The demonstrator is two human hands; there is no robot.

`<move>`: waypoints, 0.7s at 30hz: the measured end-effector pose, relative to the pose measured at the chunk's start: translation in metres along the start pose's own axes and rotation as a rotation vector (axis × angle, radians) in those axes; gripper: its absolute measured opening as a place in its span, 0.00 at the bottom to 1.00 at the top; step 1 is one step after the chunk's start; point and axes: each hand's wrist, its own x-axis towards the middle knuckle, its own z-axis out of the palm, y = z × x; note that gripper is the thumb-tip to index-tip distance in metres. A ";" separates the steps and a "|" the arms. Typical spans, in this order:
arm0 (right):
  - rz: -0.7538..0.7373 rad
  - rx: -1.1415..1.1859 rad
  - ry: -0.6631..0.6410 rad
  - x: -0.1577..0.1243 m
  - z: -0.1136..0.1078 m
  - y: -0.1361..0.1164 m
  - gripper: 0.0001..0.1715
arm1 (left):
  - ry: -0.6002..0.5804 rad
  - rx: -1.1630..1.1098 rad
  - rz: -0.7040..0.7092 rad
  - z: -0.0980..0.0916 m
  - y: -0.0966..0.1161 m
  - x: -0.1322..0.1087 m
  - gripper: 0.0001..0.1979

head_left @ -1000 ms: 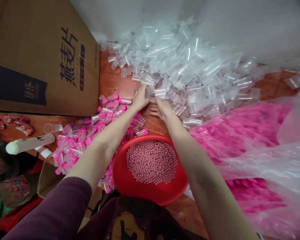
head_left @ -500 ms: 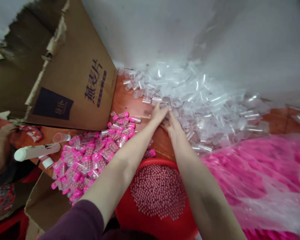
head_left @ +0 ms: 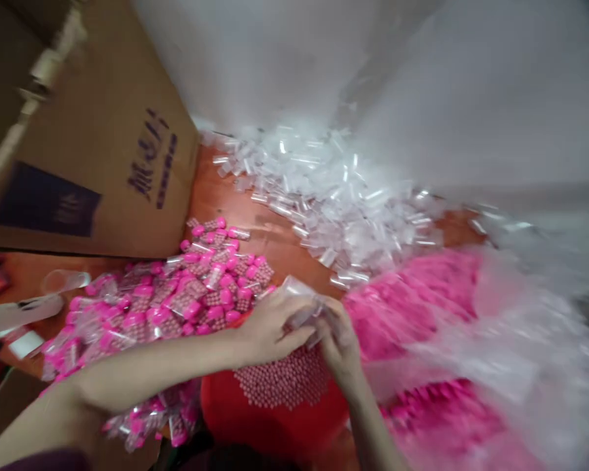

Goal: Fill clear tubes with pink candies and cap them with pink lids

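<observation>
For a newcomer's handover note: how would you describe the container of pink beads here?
From the big cardboard box at left, follow the tabletop past the heap of pink-capped tubes. Beneath the person's left hand and right hand sits a round red plastic basin, set apart by its loose pink beads, not capped tubes.

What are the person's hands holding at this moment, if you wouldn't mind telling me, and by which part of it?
The left hand and right hand together grip a small bunch of clear plastic tubes between their fingers; blur hides which part of the tubes is gripped.
</observation>
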 end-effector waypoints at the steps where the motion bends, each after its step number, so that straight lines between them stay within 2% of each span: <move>1: -0.051 -0.067 -0.036 -0.016 -0.003 -0.002 0.15 | -0.090 0.064 -0.012 0.002 -0.001 -0.019 0.21; 3: -0.120 -0.221 -0.097 -0.039 -0.007 -0.004 0.17 | -0.265 0.143 -0.010 0.005 -0.009 -0.047 0.24; 6: -0.158 -0.482 -0.261 -0.058 -0.014 -0.003 0.28 | -0.498 0.316 0.039 0.005 -0.017 -0.067 0.29; 8: -0.170 -0.570 -0.371 -0.062 -0.023 -0.001 0.36 | -0.631 0.375 0.057 -0.003 -0.015 -0.064 0.22; 10: -0.180 -0.491 -0.387 -0.054 -0.036 0.001 0.36 | -0.677 0.247 0.056 -0.019 -0.008 -0.042 0.11; 11: -0.184 -0.403 -0.357 -0.043 -0.042 0.004 0.34 | -0.621 0.085 0.057 -0.031 -0.007 -0.024 0.13; 12: -0.165 -0.324 -0.297 -0.027 -0.046 0.007 0.28 | -0.455 -0.061 0.030 -0.045 -0.009 -0.001 0.13; 13: -0.126 -0.268 -0.211 -0.005 -0.046 0.012 0.22 | -0.201 -0.113 -0.022 -0.062 -0.016 0.025 0.12; 15: -0.088 -0.238 -0.103 0.047 -0.032 0.023 0.17 | 0.287 -0.045 -0.149 -0.102 -0.041 0.080 0.09; 17: -0.130 -0.235 -0.237 0.100 -0.004 0.033 0.16 | 0.699 0.089 -0.361 -0.145 -0.074 0.129 0.11; 19: -0.173 -0.242 -0.377 0.146 0.030 0.040 0.18 | 0.821 0.154 -0.444 -0.183 -0.104 0.165 0.16; 21: -0.119 -0.238 -0.431 0.180 0.063 0.044 0.22 | 0.879 0.202 -0.486 -0.214 -0.126 0.187 0.20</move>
